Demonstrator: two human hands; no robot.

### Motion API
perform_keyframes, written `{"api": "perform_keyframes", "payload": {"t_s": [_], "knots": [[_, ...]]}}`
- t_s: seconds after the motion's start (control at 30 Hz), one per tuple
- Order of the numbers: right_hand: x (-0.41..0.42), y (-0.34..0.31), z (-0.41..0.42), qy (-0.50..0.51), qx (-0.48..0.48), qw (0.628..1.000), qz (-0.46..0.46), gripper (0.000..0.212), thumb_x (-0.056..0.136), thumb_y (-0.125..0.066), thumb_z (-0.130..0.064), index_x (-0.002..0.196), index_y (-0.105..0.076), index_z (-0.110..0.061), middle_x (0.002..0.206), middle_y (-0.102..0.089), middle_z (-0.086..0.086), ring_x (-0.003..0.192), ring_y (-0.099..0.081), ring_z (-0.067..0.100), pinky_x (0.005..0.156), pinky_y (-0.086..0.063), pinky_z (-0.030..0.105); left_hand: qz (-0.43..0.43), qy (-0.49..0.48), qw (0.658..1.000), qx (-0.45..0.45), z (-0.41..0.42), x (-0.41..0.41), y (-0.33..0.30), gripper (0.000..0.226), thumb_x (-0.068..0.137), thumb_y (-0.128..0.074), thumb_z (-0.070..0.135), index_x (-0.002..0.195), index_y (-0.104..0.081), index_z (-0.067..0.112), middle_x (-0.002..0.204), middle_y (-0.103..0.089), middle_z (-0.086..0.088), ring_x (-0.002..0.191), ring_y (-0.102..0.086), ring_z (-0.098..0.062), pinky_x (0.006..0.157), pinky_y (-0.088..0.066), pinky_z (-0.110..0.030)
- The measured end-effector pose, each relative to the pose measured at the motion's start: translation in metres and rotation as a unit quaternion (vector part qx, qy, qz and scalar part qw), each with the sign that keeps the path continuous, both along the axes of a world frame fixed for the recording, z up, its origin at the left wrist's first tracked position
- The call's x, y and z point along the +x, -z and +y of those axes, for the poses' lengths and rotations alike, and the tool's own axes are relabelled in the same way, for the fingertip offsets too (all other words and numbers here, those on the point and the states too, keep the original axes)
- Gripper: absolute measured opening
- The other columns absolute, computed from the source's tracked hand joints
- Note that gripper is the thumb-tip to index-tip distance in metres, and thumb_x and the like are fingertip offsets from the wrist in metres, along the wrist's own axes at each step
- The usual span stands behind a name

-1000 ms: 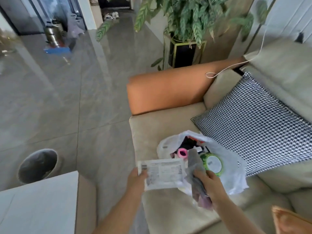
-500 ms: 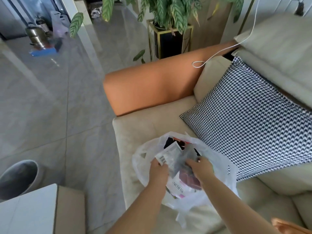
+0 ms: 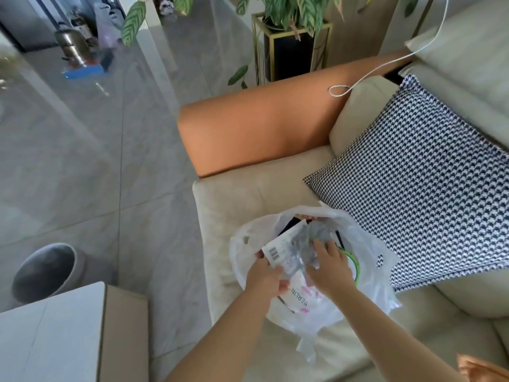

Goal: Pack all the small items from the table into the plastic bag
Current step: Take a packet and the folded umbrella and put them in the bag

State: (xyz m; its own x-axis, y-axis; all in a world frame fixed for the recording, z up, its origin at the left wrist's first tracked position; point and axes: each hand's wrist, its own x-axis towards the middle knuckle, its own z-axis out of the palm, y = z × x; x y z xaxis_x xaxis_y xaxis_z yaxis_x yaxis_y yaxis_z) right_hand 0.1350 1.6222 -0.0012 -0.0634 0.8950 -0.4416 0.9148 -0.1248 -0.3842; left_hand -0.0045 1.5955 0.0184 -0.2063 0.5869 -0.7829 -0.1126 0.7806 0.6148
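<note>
A white translucent plastic bag lies open on the beige sofa seat. Both my hands are inside its mouth. My left hand grips a white packet with a barcode at its lower edge. My right hand presses down on a crinkled grey pouch beside the packet. A flat item printed "BERLIN" sits under the hands, and a round green-rimmed item shows through the bag to the right. Something black lies deeper in the bag.
An orange sofa armrest runs behind the bag. To its right leans a houndstooth cushion, with a white cable above. The white table corner is at lower left, a grey bin beside it, and a potted plant behind the sofa.
Both hands have carried the white packet and the grey pouch from above the bag's near edge down into its mouth. The view has shifted closer to the bag.
</note>
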Motion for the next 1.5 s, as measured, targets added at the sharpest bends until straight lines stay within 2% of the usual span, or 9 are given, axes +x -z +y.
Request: {"api": "perform_keyframes", "payload": {"t_s": [0.1,0.2,0.27,0.47,0.6,0.77,1.0,1.23,1.5], "knots": [[-0.007,-0.017,-0.016,0.026,0.033,0.999,0.012,0.063,0.090,-0.049,-0.024,0.146,-0.022,-0.021,0.156,-0.012,0.011,0.142,-0.016,0.031,0.111,-0.027,0.043,0.019,0.012,0.999,0.042,-0.016,-0.006,-0.018,0.029,0.091,-0.047,0.001,0.118,-0.055,0.009,0.097,-0.061,-0.009,0.072,-0.058,-0.020,0.071,-0.055,-0.030],[-0.021,-0.032,-0.039,-0.001,0.075,0.997,0.027,0.051,0.089,-0.051,-0.023,0.138,-0.038,-0.015,0.144,-0.037,0.010,0.128,-0.038,0.031,0.103,-0.038,0.042,0.029,0.039,0.997,0.064,-0.041,-0.017,-0.044,0.034,0.090,-0.049,0.008,0.123,-0.049,0.013,0.090,-0.059,-0.004,0.078,-0.059,-0.022,0.076,-0.051,-0.032],[-0.035,-0.044,-0.054,-0.027,0.078,0.996,0.029,0.047,0.090,-0.051,-0.025,0.135,-0.042,-0.016,0.137,-0.048,0.006,0.125,-0.043,0.027,0.105,-0.036,0.040,0.048,0.059,0.995,0.071,-0.060,-0.028,-0.056,0.035,0.091,-0.052,0.016,0.126,-0.047,0.017,0.097,-0.059,-0.004,0.078,-0.060,-0.021,0.077,-0.051,-0.031],[-0.093,-0.075,-0.101,-0.117,0.073,0.990,0.022,0.037,0.092,-0.047,-0.028,0.128,-0.051,-0.022,0.127,-0.057,0.002,0.117,-0.053,0.020,0.100,-0.039,0.031,0.167,0.155,0.973,0.048,-0.124,-0.085,-0.059,0.019,0.086,-0.052,0.039,0.097,-0.063,0.027,0.101,-0.067,0.001,0.096,-0.065,-0.021,0.091,-0.052,-0.035],[-0.141,-0.074,-0.138,-0.203,0.062,0.977,-0.016,0.030,0.094,-0.040,-0.029,0.117,-0.057,-0.021,0.115,-0.063,0.001,0.111,-0.056,0.019,0.090,-0.042,0.030,0.259,0.226,0.939,0.007,-0.172,-0.134,-0.043,0.037,0.087,-0.048,0.053,0.109,-0.061,0.026,0.116,-0.066,0.002,0.110,-0.061,-0.019,0.097,-0.047,-0.033],[-0.213,-0.053,-0.192,-0.262,0.037,0.964,-0.035,0.031,0.096,-0.038,-0.037,0.116,-0.059,-0.024,0.119,-0.063,-0.001,0.114,-0.056,0.018,0.097,-0.040,0.031,0.277,0.265,0.923,-0.032,-0.249,-0.197,-0.018,0.045,0.092,-0.040,0.051,0.120,-0.058,0.021,0.126,-0.061,0.000,0.117,-0.057,-0.020,0.099,-0.045,-0.033],[-0.326,-0.032,-0.274,-0.357,0.010,0.933,-0.042,0.035,0.094,-0.040,-0.043,0.118,-0.058,-0.025,0.120,-0.064,-0.004,0.114,-0.057,0.017,0.094,-0.042,0.027,0.255,0.165,0.946,-0.112,-0.360,-0.284,0.000,0.048,0.094,-0.028,0.053,0.126,-0.054,0.028,0.130,-0.059,0.002,0.120,-0.054,-0.019,0.100,-0.042,-0.034],[-0.430,-0.014,-0.354,-0.437,-0.032,0.898,-0.044,0.033,0.095,-0.039,-0.040,0.119,-0.056,-0.025,0.122,-0.062,-0.007,0.116,-0.055,0.014,0.098,-0.039,0.030,0.262,0.051,0.952,-0.152,-0.454,-0.363,0.016,0.050,0.094,-0.027,0.056,0.117,-0.058,0.025,0.123,-0.063,0.005,0.113,-0.059,-0.016,0.096,-0.045,-0.030],[-0.514,0.017,-0.428,-0.561,-0.056,0.823,-0.069,0.037,0.098,-0.034,-0.039,0.125,-0.051,-0.021,0.127,-0.058,-0.004,0.116,-0.056,0.015,0.097,-0.042,0.031,0.232,-0.055,0.951,-0.197,-0.538,-0.421,0.043,0.051,0.095,-0.027,0.058,0.121,-0.057,0.026,0.124,-0.063,0.007,0.112,-0.059,-0.014,0.094,-0.047,-0.029]]}}
